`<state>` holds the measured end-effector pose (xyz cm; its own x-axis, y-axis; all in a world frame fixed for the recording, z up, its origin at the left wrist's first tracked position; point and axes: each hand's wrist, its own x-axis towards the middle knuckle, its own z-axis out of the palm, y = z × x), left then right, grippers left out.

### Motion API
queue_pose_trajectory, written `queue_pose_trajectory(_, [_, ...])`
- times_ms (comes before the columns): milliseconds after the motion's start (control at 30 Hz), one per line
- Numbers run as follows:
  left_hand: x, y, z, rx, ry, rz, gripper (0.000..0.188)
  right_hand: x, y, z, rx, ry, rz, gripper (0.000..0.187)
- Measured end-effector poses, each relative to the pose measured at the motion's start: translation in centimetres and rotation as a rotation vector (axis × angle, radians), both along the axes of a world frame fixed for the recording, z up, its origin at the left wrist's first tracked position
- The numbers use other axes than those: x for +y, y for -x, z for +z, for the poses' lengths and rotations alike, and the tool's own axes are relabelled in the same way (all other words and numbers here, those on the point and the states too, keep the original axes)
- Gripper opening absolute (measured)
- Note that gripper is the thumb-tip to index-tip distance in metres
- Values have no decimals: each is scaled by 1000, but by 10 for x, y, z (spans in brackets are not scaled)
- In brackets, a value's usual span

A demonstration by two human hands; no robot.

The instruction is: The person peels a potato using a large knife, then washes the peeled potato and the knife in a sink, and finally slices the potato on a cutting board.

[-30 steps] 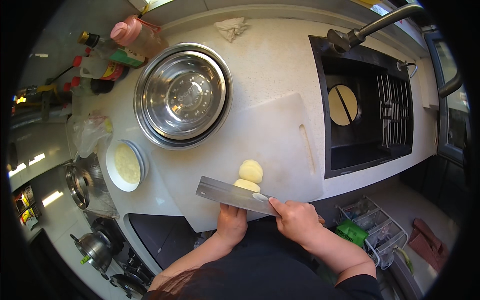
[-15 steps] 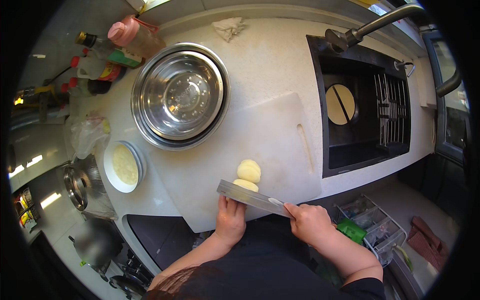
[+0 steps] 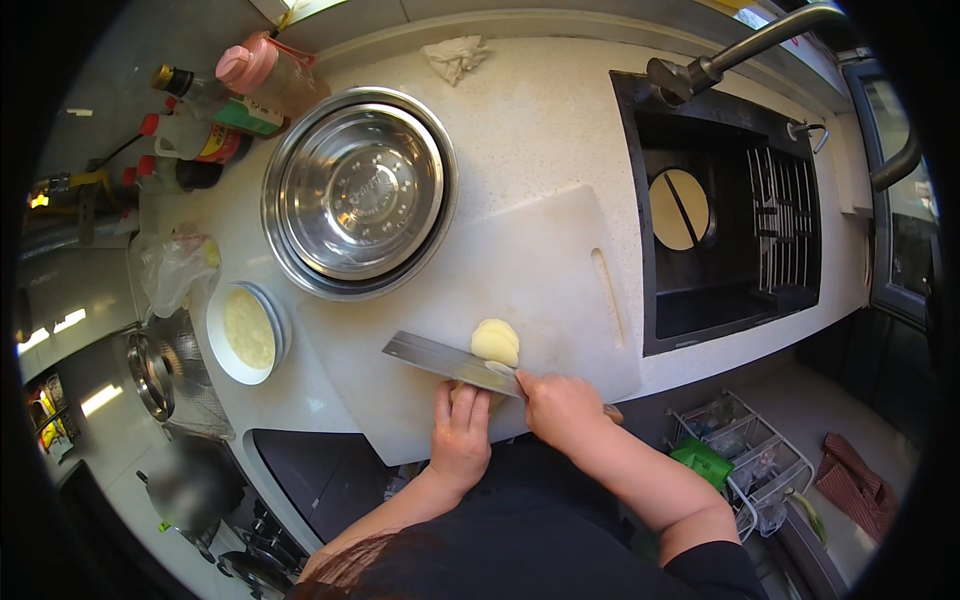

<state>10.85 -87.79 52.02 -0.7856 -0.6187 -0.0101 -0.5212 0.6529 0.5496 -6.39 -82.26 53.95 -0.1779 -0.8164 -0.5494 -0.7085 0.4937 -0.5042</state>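
Head view: the right hand [image 3: 567, 412] is closed around the handle of a wide grey steel cleaver [image 3: 445, 362]. The left hand [image 3: 460, 440] is apart from the right, near the blade; its grip I cannot tell. Pale yellow round slices [image 3: 495, 341] lie beyond the blade, on a whitish plastic cutting board [image 3: 540, 260].

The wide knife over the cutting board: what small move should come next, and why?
Perhaps the left hand should curl its fingers back slightly before the knife moves: they sit close to its near side, while the right hand holds it between them and the pale slices on the cutting board.
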Motion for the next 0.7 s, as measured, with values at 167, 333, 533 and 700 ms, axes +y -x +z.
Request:
queue_pose_trajectory(167, [0,-3,-1,27,8,-18,48,10,1,-6,6,182,-40,20])
queue_pose_trajectory(333, [2,-9,-8,64,-101,5,45,30,4,41,64,212,-14,35])
queue_pose_trajectory(533, [2,-10,-8,50,-85,-10,43,41,4,38,90,197,13,35])
queue_pose_trajectory(700, [2,-7,-4,40,-69,-2,44,38,8,38,79,185,25,33])
